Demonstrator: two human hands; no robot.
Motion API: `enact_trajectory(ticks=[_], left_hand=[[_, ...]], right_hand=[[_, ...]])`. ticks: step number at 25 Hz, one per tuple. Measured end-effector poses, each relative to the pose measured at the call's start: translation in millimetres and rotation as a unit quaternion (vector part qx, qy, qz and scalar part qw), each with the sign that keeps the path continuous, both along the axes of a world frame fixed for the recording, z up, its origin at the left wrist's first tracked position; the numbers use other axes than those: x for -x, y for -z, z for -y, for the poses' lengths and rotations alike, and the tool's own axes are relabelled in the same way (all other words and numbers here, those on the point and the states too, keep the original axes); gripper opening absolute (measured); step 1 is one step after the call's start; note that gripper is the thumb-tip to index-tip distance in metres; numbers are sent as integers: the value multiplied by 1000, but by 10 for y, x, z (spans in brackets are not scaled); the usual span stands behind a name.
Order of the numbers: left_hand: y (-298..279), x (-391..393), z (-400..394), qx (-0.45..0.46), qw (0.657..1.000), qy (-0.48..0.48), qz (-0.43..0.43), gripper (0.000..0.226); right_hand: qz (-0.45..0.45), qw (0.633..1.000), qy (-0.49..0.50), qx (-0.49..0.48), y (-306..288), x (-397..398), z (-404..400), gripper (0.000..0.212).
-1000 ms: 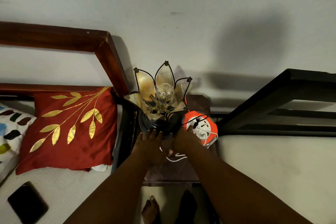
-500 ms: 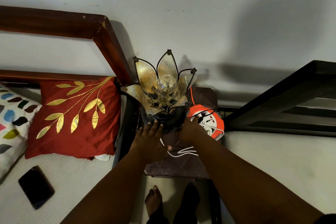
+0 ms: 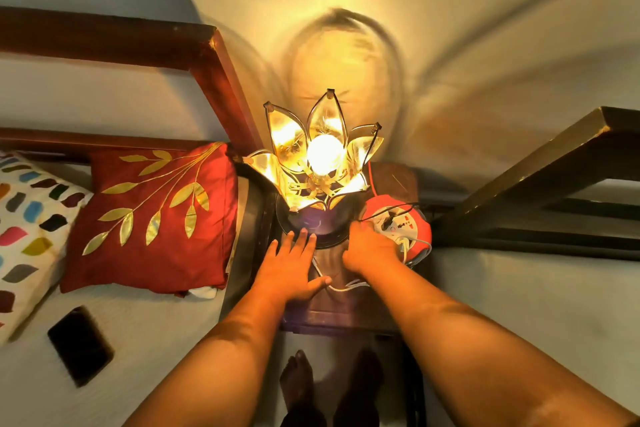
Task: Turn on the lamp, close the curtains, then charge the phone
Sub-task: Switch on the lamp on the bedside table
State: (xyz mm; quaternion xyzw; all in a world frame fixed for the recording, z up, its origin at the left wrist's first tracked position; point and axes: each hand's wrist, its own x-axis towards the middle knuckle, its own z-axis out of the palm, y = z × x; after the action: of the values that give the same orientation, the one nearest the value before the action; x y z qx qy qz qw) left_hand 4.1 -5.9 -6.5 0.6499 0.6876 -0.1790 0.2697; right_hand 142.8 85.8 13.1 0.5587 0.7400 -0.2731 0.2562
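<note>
A flower-shaped lamp [image 3: 320, 163] with glass petals stands lit on a small dark wooden bedside table [image 3: 346, 315], its bulb glowing bright. My left hand [image 3: 289, 270] lies flat on the table, fingers spread and touching the lamp's dark round base. My right hand [image 3: 369, 248] is curled at the right of the base, against an orange and white extension reel [image 3: 403, 225]; what its fingers hold is hidden. A white cable [image 3: 341, 286] loops on the table between my hands. A black phone [image 3: 80, 345] lies on the bed at lower left.
A red cushion [image 3: 156, 218] with gold leaves and a white pillow [image 3: 26, 218] with coloured spots lean at the wooden headboard [image 3: 214, 55]. A dark frame [image 3: 526, 180] runs along the right. My bare feet [image 3: 332, 388] stand below the table.
The lamp has gone from dark to lit and the room glows yellow. My hands stay at the lamp's base, the right one now closer to the extension reel.
</note>
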Motion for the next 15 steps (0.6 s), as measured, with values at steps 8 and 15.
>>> enact_trajectory(ticks=[8,15], left_hand=[[-226,201,81,-45,999,-12,-15,92],[-687,704,438,-52,995,-77,-36,93]], right_hand=[[-9,975,-189,-119,-181,194,342,84],[-109,917,-341,-175,-770,716,657,64]])
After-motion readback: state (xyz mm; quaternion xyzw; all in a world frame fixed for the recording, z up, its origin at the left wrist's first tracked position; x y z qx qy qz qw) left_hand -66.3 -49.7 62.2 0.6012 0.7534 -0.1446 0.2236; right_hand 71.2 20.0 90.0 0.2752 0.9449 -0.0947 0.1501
